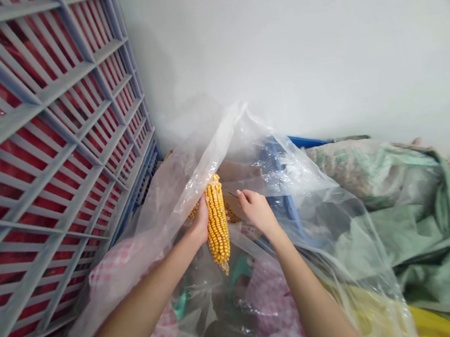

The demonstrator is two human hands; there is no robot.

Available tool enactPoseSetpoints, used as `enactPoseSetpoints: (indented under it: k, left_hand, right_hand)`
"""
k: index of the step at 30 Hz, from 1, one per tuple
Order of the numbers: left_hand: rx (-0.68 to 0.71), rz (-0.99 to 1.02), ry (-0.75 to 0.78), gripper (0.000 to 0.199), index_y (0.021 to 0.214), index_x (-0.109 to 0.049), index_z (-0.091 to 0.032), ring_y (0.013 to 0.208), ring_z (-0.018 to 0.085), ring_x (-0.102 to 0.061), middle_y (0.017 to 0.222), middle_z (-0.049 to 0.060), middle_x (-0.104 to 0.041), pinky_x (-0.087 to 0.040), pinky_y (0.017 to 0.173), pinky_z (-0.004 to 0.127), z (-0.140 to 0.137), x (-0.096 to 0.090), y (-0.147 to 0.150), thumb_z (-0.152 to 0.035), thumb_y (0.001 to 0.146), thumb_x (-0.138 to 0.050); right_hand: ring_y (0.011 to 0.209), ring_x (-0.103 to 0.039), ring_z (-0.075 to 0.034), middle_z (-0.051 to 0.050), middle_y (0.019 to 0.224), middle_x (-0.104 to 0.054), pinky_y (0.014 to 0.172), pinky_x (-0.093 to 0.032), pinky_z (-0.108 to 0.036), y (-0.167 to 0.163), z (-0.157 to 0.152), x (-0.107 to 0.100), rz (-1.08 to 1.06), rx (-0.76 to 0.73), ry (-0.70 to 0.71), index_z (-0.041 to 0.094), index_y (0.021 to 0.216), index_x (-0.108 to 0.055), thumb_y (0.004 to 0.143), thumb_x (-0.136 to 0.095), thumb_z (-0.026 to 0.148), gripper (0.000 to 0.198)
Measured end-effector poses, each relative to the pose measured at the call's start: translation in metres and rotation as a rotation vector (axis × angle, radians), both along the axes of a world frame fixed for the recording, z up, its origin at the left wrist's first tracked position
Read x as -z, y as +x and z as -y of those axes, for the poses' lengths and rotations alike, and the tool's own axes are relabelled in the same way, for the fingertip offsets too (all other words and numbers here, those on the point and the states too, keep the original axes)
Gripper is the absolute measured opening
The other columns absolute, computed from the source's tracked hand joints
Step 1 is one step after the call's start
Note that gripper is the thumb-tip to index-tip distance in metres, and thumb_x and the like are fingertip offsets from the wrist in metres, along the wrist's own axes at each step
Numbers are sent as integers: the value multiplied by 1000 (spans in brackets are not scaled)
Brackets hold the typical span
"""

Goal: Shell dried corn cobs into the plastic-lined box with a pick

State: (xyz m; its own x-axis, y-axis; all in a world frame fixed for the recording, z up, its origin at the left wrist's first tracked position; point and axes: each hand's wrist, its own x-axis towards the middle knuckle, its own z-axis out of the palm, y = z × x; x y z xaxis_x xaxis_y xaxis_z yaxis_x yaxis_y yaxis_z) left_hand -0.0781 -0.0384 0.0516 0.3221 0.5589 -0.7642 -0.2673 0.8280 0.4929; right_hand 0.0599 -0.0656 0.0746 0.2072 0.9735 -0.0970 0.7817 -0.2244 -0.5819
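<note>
A yellow ear of corn (218,227), its kernels in dense rows, hangs with the pointed end down. My left hand (201,219) is closed around its left side. Just right of the cob, my right hand (256,208) pinches a thin dark pointed tool (232,194); its tip is apart from the corn, and most of it is hidden by the fingers. Both hands are over a large clear plastic bag (194,183) with a raised edge. Loose yellow kernels (231,211) show behind the cob.
Stacked grey plastic crates (70,149) with red contents stand close on the left. A white wall (295,45) rises ahead. To the right lie a stuffed sack (356,169) and green cloth (442,235). Blue plastic (291,212) and pink checked cloth (271,294) show through the bag.
</note>
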Motion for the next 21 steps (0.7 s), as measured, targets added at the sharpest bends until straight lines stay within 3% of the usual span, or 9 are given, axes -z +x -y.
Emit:
enactPoseSetpoints:
  k: [5, 9, 12, 16, 21]
  left_hand:
    - [85, -5, 38, 63, 87, -54, -16, 42, 17, -56, 49, 2, -56, -42, 38, 25, -1, 0, 2, -69, 73, -24]
    - [151, -14, 84, 64, 83, -54, -17, 43, 17, -56, 50, 3, -58, -41, 37, 25, -1, 1, 0, -73, 69, -26]
    - [237, -86, 208, 66, 83, -56, -17, 42, 17, -55, 49, 2, -57, -39, 37, 25, 0, 3, -2, -75, 66, -30]
    - [344, -115, 255, 67, 81, -56, -17, 42, 17, -55, 49, 3, -58, -40, 39, 26, 2, 3, -4, -76, 66, -29]
    - [290, -160, 330, 67, 79, -57, -16, 41, 16, -54, 48, 3, -57, -40, 40, 26, 3, 5, -3, -76, 66, -29]
  right_hand:
    - [54, -46, -12, -3, 58, -56, 51, -22, -23, 1, 3, -7, 165, -48, -62, 19, 60, -54, 84, -33, 38, 37]
    - [51, -44, -10, -2, 56, -56, 51, -22, -22, 4, 5, -14, 116, -60, -81, 19, 58, -53, 83, -32, 37, 37]
    - [48, -43, -10, -2, 54, -56, 50, -21, -23, 6, 8, -18, 101, -53, -100, 18, 55, -53, 82, -34, 34, 36]
    - [49, -43, -10, -4, 55, -57, 50, -21, -24, 4, 11, -14, 127, 23, -130, 17, 55, -56, 80, -36, 31, 35]
    - [56, -50, -13, -7, 65, -63, 52, -21, -25, -9, 15, -5, 197, 177, -107, 18, 64, -59, 84, -32, 29, 35]
